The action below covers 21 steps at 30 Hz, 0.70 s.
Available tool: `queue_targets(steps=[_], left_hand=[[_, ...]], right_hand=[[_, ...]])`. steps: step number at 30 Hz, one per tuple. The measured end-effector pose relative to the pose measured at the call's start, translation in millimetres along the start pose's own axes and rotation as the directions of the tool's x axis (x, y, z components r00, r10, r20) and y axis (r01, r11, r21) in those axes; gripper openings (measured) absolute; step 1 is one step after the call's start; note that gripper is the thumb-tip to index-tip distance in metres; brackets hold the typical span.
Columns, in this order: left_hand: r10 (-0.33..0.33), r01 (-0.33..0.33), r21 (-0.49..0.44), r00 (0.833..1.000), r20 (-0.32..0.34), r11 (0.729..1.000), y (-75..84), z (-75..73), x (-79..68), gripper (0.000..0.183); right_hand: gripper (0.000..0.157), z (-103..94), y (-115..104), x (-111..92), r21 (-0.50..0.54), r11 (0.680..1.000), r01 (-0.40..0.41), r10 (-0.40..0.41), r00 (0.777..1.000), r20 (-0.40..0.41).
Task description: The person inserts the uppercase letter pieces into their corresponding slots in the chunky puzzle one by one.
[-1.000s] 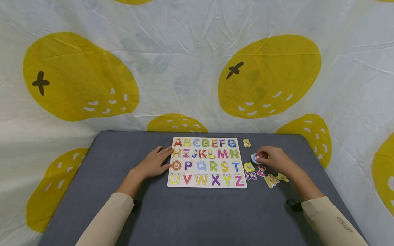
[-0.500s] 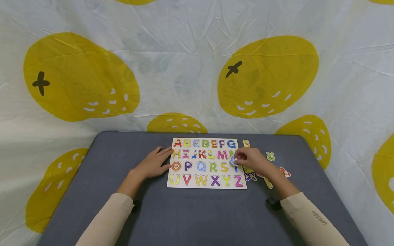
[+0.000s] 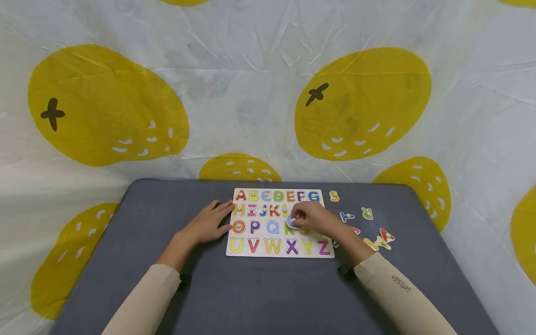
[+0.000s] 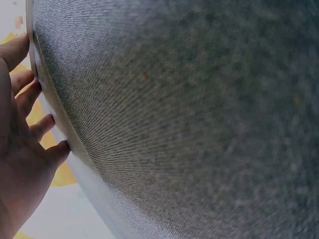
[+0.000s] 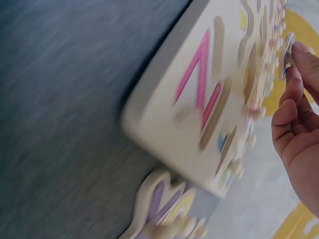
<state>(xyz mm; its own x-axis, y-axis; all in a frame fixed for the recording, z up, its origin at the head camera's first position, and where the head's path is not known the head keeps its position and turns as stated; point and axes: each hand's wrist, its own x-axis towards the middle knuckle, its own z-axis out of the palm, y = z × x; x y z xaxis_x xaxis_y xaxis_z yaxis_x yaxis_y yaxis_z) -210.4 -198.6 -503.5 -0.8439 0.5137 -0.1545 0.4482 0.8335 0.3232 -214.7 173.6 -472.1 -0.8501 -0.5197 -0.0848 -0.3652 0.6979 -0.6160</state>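
Note:
A pale wooden alphabet board [image 3: 259,236] lies on the dark grey table. Knobbed letter pieces sit in its upper rows and the O place; the lower rows show printed letters. My right hand [image 3: 311,217] pinches a rounded blue letter piece [image 3: 289,223] by its knob over the board, overlapping the R. In the right wrist view the letter piece [image 5: 286,56] stands on edge between thumb and fingers, above the board surface. My left hand [image 3: 209,222] lies with spread, straight fingers at the board's left edge. The left wrist view shows that hand [image 4: 25,149] beside the table cloth.
Loose letter pieces lie right of the board: a yellow S [image 3: 334,196], a blue T [image 3: 347,217], a green piece [image 3: 366,213], a red piece [image 3: 387,235] and a yellow one [image 3: 371,244]. A purple piece [image 5: 157,199] lies by the board's corner. A patterned curtain [image 3: 243,102] hangs behind.
My right hand has carried the blue piece leftward from among the loose pieces to over the board's middle, uncovering the blue T. The left hand has stayed in place.

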Motion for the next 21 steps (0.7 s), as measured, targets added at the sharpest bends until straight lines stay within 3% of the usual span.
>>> queue_targets(steps=[12, 21], left_hand=[[-0.003, 0.003, -0.001, 1.000, 0.001, 1.000, -1.3, 1.9, -0.9, 0.072], [0.003, -0.003, -0.018, 1.000, -0.004, 1.000, 0.3, -0.4, -2.1, 0.071]], right_hand=[[0.012, 24.1, -27, 26, -0.044, 0.996, 0.078, -0.074, 0.992, 0.099], [0.012, 35.8, -33, 34, -0.091, 0.990, 0.110, -0.101, 0.989, 0.104]])
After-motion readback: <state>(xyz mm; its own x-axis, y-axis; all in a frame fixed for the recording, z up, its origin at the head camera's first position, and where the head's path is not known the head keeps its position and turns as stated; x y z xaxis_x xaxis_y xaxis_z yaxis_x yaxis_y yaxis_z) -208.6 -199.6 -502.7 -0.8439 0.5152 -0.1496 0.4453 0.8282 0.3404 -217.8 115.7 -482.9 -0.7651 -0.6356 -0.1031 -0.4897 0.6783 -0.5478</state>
